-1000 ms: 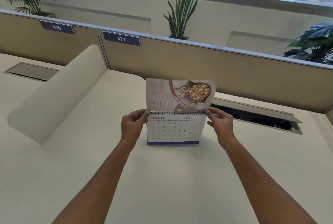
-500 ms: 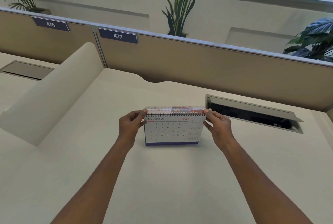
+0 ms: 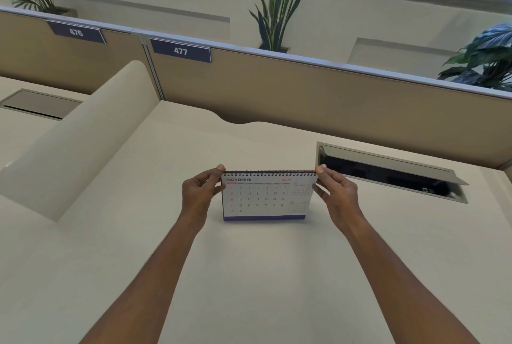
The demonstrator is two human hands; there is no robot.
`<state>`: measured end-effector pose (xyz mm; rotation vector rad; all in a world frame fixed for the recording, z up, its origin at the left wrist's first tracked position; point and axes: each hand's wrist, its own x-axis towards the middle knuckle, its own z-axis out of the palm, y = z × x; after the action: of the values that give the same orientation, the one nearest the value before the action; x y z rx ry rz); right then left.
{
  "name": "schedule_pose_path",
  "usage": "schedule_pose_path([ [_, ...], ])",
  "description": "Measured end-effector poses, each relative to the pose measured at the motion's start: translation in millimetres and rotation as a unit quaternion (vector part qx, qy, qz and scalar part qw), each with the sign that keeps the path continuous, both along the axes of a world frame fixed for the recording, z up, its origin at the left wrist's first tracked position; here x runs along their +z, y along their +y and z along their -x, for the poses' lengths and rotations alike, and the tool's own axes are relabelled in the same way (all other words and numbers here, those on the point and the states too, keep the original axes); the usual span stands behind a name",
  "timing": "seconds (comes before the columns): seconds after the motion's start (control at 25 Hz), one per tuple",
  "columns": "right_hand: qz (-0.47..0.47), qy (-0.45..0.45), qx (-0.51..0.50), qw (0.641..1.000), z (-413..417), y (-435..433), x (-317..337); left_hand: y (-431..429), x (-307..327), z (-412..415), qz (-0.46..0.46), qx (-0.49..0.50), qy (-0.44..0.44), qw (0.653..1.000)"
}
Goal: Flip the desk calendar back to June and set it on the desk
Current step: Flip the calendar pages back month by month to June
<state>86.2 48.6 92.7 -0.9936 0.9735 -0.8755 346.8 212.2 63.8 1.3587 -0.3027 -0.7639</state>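
Note:
A small spiral-bound desk calendar (image 3: 266, 199) stands upright on the cream desk (image 3: 249, 274), its front page reading NOVEMBER 2026 with a blue strip along the bottom. My left hand (image 3: 201, 192) pinches the calendar's top left corner at the spiral. My right hand (image 3: 336, 195) pinches the top right corner. The calendar's back side is hidden.
An open cable hatch (image 3: 388, 174) with a raised lid lies in the desk just right of the calendar. A cream curved divider (image 3: 83, 133) rises on the left. A tan partition (image 3: 304, 97) labelled 477 runs behind, with plants beyond it.
The page with the nut picture, upright above the spiral a second ago, has swung over the back and out of sight. Both hands stay at the top corners.

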Motion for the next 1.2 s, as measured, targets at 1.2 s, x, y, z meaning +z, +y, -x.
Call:
schedule_pose_path([
  [1.2, -0.071, 0.133, -0.07, 0.986, -2.6, 3.0, -33.0, 16.9, -29.8, 11.8, -0.117, 0.091, -0.001, 0.989],
])
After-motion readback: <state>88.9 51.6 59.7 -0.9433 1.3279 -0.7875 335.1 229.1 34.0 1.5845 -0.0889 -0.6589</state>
